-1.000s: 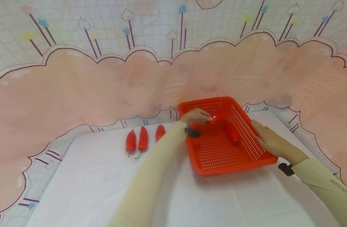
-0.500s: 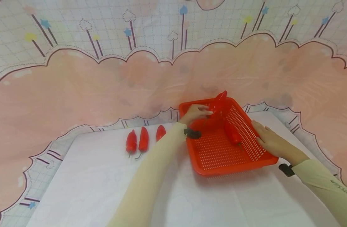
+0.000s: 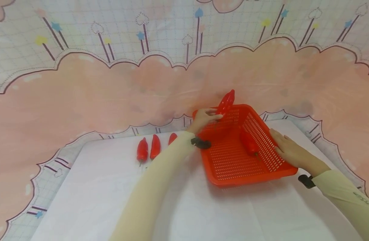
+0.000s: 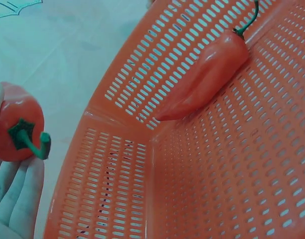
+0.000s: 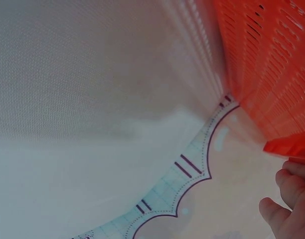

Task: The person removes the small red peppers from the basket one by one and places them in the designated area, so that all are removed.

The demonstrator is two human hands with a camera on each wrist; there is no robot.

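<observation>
My left hand [image 3: 203, 118] grips a red pepper [image 3: 226, 102] near its stem end, above the far left part of a red plastic basket [image 3: 253, 181]. In the left wrist view, the held pepper [image 4: 18, 112] shows its green stem toward the camera, beside the basket wall [image 4: 73, 169]. One more red pepper [image 3: 248, 144] lies inside, against the right wall. My right hand [image 3: 288, 150] rests with extended fingers on the basket's right rim. The right wrist view catches a few of that hand's fingers [image 5: 294, 179] by the rim.
Three red peppers lie on the white table [image 3: 90, 187] left of the basket: one on the left [image 3: 142, 150], one in the middle [image 3: 155, 147], and one on the right [image 3: 172, 138], partly hidden by the left sleeve [image 3: 154, 180]. A patterned pink cloth [image 3: 127, 93] hangs behind.
My left hand has raised the pepper out of the basket, up and slightly left, so its tip now stands above the far rim. The right hand stays at the right rim.
</observation>
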